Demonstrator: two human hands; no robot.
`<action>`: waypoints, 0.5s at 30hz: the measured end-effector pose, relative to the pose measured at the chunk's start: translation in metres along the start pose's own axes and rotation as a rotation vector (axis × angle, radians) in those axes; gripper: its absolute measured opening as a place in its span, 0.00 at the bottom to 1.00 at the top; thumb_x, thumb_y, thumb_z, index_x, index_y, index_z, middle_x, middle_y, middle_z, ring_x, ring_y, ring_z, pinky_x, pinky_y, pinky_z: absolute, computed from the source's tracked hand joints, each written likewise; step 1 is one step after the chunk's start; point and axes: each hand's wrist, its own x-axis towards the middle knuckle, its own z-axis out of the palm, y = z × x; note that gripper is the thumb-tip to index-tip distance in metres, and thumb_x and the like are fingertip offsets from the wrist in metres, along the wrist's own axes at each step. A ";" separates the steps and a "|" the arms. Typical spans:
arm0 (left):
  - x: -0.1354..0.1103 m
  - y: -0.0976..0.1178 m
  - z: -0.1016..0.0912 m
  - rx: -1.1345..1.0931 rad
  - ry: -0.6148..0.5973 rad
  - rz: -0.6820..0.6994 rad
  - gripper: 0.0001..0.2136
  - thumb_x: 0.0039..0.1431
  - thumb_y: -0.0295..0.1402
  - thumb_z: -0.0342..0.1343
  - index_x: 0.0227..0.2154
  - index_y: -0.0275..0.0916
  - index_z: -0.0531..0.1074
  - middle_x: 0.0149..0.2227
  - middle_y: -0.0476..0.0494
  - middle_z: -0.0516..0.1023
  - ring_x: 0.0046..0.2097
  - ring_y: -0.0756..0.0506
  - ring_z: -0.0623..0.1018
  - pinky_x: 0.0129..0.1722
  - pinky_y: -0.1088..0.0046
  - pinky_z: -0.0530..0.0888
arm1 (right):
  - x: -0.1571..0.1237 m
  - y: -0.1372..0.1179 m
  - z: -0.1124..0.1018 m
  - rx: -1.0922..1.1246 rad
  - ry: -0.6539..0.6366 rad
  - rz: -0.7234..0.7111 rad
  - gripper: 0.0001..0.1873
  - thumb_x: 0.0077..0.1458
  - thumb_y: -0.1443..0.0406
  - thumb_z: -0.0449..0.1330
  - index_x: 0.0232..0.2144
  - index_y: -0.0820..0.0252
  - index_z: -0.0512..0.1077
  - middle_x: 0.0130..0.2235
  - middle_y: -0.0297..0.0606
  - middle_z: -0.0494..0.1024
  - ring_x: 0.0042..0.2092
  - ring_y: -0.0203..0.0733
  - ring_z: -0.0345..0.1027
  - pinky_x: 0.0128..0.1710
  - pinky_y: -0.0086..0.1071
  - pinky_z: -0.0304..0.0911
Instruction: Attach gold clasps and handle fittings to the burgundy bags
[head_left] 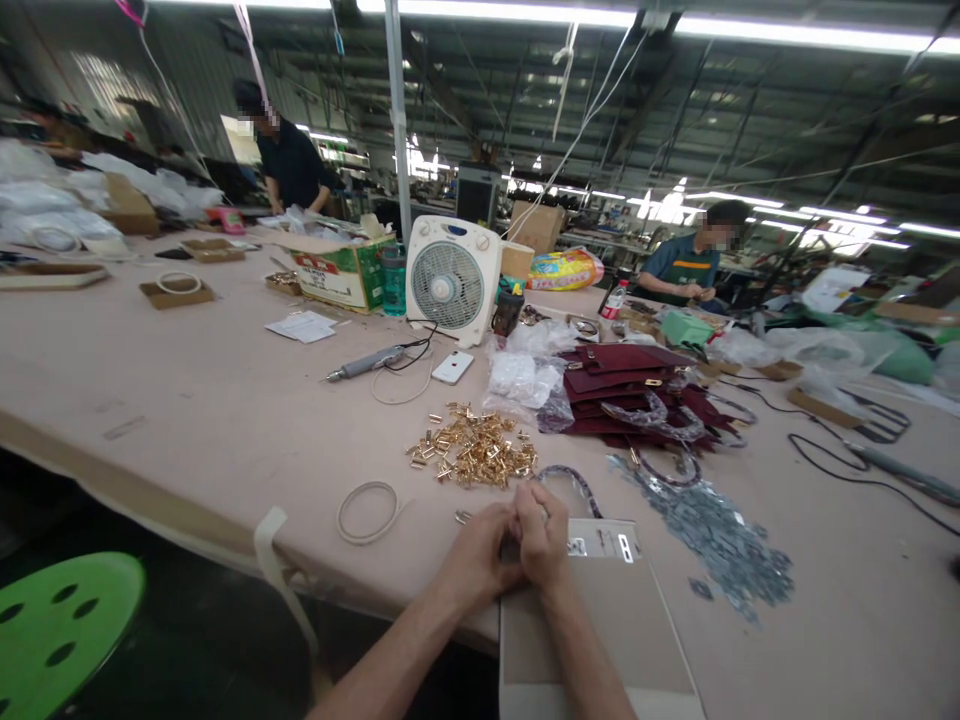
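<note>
Bare forearms (405,650) come first, the right above a beige panel (630,640) on the worktop (225,400). My left hand (484,550) and right hand (544,538) meet at its top-left corner, fingers (527,512) curled in; what they grip I cannot tell. A slip could scatter the gold fittings (484,450) just beyond.

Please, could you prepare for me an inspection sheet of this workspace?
Surface: pale table; spills: nothing seen.
Job's things: beige bag beneath the right forearm; gold metal pieces heaped beyond the hands; grey metal plates spread to the right.
Clutter: dark red bags piled up; phone and screwdriver lying loose.
Hands: left hand and right hand together near the bag's far left corner; contents mostly hidden.
Cables: black cord beside the fan; another cable at right.
Surroundings: green stool at left; co-workers beyond the table.
</note>
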 end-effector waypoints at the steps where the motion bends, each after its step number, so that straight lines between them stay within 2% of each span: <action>1: 0.000 0.001 0.000 -0.002 0.002 0.005 0.14 0.46 0.26 0.67 0.38 0.41 0.75 0.43 0.45 0.80 0.45 0.41 0.78 0.46 0.69 0.74 | 0.000 0.005 0.001 -0.017 0.002 0.010 0.24 0.68 0.53 0.55 0.21 0.55 0.60 0.20 0.28 0.60 0.23 0.35 0.54 0.23 0.31 0.53; 5: 0.000 0.002 0.000 0.003 -0.024 0.038 0.13 0.49 0.28 0.69 0.38 0.41 0.77 0.46 0.44 0.81 0.48 0.41 0.79 0.51 0.67 0.74 | -0.005 0.008 -0.007 0.010 0.072 0.032 0.25 0.68 0.53 0.55 0.20 0.55 0.61 0.19 0.27 0.59 0.22 0.34 0.53 0.22 0.29 0.52; 8: -0.001 0.000 0.001 0.053 -0.013 0.007 0.21 0.49 0.34 0.72 0.48 0.42 0.79 0.52 0.41 0.80 0.55 0.38 0.78 0.58 0.60 0.73 | -0.017 0.000 -0.034 0.029 0.108 0.107 0.25 0.67 0.51 0.56 0.21 0.56 0.62 0.18 0.26 0.58 0.20 0.32 0.51 0.19 0.27 0.49; 11: -0.004 -0.005 0.002 0.106 -0.003 -0.022 0.28 0.47 0.34 0.74 0.54 0.42 0.78 0.58 0.38 0.78 0.60 0.35 0.76 0.63 0.54 0.71 | -0.033 -0.006 -0.079 -0.002 0.186 0.161 0.26 0.67 0.48 0.55 0.22 0.56 0.62 0.17 0.25 0.58 0.18 0.31 0.49 0.17 0.26 0.47; 15: -0.007 -0.012 0.002 0.158 0.037 0.028 0.28 0.51 0.34 0.71 0.57 0.46 0.76 0.61 0.39 0.76 0.63 0.35 0.74 0.66 0.50 0.70 | -0.049 -0.012 -0.161 -0.293 0.346 0.160 0.28 0.64 0.45 0.58 0.20 0.56 0.64 0.18 0.28 0.62 0.19 0.33 0.54 0.18 0.27 0.51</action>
